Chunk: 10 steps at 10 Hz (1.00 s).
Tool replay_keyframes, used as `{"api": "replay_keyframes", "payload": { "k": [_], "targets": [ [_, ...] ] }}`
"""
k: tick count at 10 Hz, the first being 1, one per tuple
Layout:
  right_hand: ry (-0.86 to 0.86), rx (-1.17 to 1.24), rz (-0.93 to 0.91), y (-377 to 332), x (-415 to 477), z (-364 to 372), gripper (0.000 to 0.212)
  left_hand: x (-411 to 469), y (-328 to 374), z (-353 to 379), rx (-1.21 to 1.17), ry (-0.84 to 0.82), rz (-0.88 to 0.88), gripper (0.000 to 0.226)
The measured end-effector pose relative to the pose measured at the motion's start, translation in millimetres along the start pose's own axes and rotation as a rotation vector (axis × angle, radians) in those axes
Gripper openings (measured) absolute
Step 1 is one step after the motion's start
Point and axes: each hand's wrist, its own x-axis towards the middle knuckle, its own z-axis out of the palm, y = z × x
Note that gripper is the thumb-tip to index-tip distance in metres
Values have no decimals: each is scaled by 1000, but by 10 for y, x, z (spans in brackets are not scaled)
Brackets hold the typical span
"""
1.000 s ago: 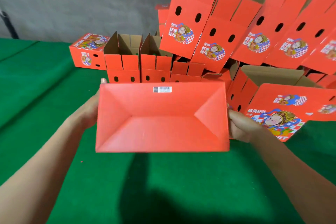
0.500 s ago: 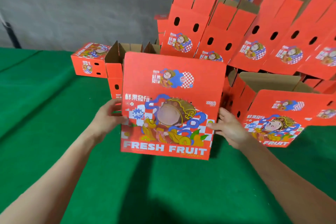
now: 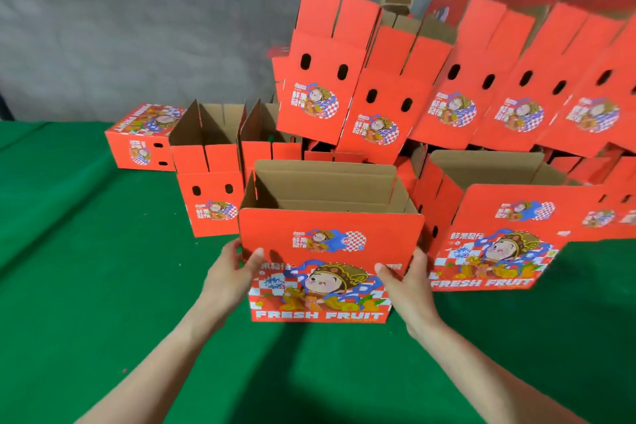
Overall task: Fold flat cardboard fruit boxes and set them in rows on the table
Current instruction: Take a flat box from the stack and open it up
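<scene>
Folded red boxes crowd the green bench (image 3: 86, 268). An upright box (image 3: 210, 196) stands just behind and to the left, a tilted box (image 3: 499, 241) sits close on the right, and a leaning stack (image 3: 447, 86) rises before the grey wall (image 3: 137, 45). The fruit box (image 3: 330, 244) is in front of them, mouth up. The left hand (image 3: 230, 272) and right hand (image 3: 409, 282) grip its sides, with fingers (image 3: 232, 251) round the corners and thumbs on the printed front.

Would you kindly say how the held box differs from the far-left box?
The held box stands upright, top open; the far-left box lies printed front up. The left hand and right hand grip the held box; no hand touches the far-left box. Both are red.
</scene>
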Motion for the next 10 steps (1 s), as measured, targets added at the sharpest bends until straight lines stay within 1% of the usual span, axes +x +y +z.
{"api": "replay_keyframes", "payload": {
  "k": [1, 2, 3, 4, 5, 6, 7, 9, 10],
  "targets": [
    [-71, 67, 34, -74, 84, 40, 72, 43, 63, 124, 36, 12, 17, 38],
    [-97, 185, 176, -216, 360, -63, 86, 208, 238, 215, -70, -46, -59, 49],
    [-74, 317, 402, -419, 626, -185, 101, 329, 420, 387, -157, -101, -105, 56],
    [51, 514, 563, -607, 897, -309, 91, 411, 646, 602, -211, -200, -173, 66],
    [60, 658, 585, -697, 1055, -339, 72, 521, 784, 869, -252, -251, -218, 68],
    [-19, 720, 631, -608, 1055, -272, 73, 599, 808, 1093, -253, -176, -179, 64],
    [-53, 716, 624, -494, 1098, -250, 67, 676, 787, 1201, -286, -96, -168, 61],
    [-40, 619, 625, -406, 1180, -275, 49, 719, 772, 1332, -276, -36, -168, 51],
    [-33, 561, 611, -415, 1174, -313, 49, 657, 695, 1263, -339, -113, -183, 43]
  ]
}}
